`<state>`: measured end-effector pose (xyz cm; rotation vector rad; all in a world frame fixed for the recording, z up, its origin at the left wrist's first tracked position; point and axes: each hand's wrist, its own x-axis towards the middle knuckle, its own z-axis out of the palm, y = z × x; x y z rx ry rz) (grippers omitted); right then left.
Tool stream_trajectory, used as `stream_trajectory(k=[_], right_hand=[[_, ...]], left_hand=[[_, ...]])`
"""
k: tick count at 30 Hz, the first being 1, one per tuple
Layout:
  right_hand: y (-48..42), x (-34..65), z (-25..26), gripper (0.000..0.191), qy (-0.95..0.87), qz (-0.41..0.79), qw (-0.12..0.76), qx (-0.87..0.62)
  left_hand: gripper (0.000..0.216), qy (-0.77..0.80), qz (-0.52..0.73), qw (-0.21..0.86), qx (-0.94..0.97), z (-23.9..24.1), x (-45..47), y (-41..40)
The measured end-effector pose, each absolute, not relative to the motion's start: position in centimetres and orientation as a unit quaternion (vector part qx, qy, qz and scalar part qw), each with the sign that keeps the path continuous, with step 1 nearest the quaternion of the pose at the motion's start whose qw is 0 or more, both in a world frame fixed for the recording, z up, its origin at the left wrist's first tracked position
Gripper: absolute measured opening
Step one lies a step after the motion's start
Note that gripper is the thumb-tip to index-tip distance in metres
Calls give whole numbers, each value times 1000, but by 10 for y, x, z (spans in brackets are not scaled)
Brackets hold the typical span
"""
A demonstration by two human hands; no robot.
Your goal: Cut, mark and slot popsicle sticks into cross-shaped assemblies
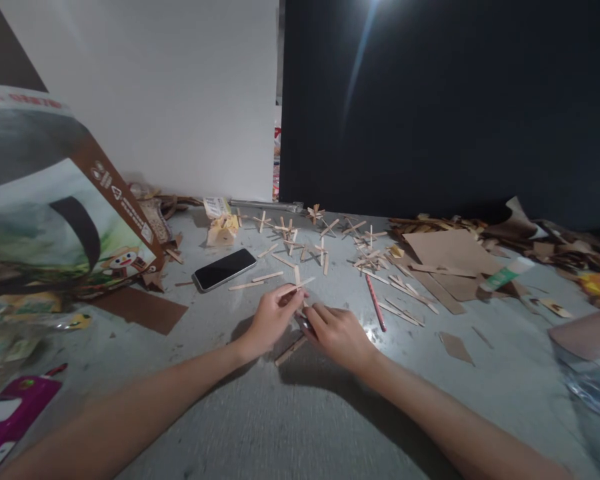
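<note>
My left hand (273, 319) pinches a small cross of wooden craft sticks (297, 276), one stick upright and another slanting across it. Close against it, my right hand (341, 335) is closed with curled fingers near the lower end of the cross. Something small, dark and shiny shows at its fingertips, too hidden to name. Below both hands a loose craft stick (289, 352) lies on the grey table. More sticks (256, 281) rest just beyond my left hand. A red patterned pencil (375, 303) lies to the right of my right hand.
Several crossed-stick pieces (322, 252) stand farther back. A black phone (225, 269) lies to the left, near a large printed bag (75, 220). Cardboard sheets (443, 252), a glue stick (506, 275) and scraps lie right. A purple object (23, 413) is at lower left.
</note>
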<state>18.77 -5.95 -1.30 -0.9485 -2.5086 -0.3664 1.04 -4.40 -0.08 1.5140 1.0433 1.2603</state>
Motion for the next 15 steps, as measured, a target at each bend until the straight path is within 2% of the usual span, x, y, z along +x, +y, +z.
stream_trajectory(k=[3,5,9,12,15], right_hand=[[-58,184,-10,23,-880,-121,194,-416],[-54,184,-10,30,-850,-129,178,-479],[-44,186,-12,32,-806,-169,175,-540],[-45,186,-8,22,-823,-154,223,-499],[-56,183,1,17,-901,-35,245,-357]], left_hand=[[41,439,527,400,608,-3,4,-37],[45,428,527,426,598,-7,1,-30],[49,421,537,469,560,-17,-2,-22],[52,423,545,459,559,-19,-2,-21],[53,430,554,434,566,-18,-3,-22]])
